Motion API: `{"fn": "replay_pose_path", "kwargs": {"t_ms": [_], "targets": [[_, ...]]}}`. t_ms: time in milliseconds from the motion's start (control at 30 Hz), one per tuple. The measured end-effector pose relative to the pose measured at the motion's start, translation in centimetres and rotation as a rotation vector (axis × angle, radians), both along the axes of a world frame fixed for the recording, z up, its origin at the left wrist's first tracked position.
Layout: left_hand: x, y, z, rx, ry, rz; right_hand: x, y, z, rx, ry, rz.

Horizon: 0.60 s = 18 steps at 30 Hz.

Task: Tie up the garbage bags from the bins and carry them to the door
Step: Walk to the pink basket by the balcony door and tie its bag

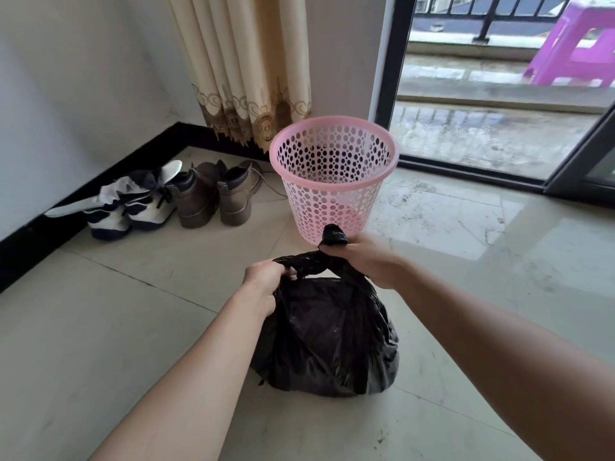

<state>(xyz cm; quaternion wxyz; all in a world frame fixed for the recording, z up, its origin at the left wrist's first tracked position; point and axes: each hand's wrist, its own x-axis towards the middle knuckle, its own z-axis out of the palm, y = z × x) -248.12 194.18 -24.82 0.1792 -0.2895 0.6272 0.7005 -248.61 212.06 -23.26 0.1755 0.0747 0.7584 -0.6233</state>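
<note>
The bag is sitting on the tiled floor, just in front of the pink bin. Both bare arms are reaching forward and down over it, wrists meeting at its gathered top. Shoes and boots are lining the wall by the curtain; a glass door is opening onto a balcony with a purple stool. The left hand is clenching one twisted end, the right hand pinching the other.
</note>
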Motion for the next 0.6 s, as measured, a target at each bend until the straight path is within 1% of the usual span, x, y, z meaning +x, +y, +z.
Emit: {"fn": "replay_pose_path", "kwargs": {"t_ms": [67,167,233,300,367,467,533,600], "targets": [[-0.1,-0.6,0.6,0.19,-0.012,0.016,-0.4,0.1,-0.2,-0.05,-0.03,-0.065],[-0.2,-0.9,1.6,0.445,0.048,0.096,-0.6,0.5,0.0,-0.188,-0.092,-0.175],[-0.2,-1.0,2.5,0.564,0.099,0.15,-0.6,0.7,0.4,-0.324,-0.158,-0.258],[-0.3,-1.1,2.9,0.649,0.136,0.135,-0.6,0.8,0.6,-0.381,-0.22,-0.318],[-0.4,-1.2,2.6,0.666,0.154,0.136,-0.7,1.0,0.7,-0.377,-0.236,-0.366],[-0.3,-1.6,2.3,0.608,0.152,0.187,-0.9,2.1,1.1,-0.428,-0.213,-0.492],[-0.1,-2.6,2.0,0.567,0.108,0.244,-0.9,3.2,1.5,-0.531,-0.215,-0.604],[-0.2,-4.4,1.0,0.505,0.036,0.341,-0.8,4.4,1.5,-0.699,-0.229,-0.737]]}}
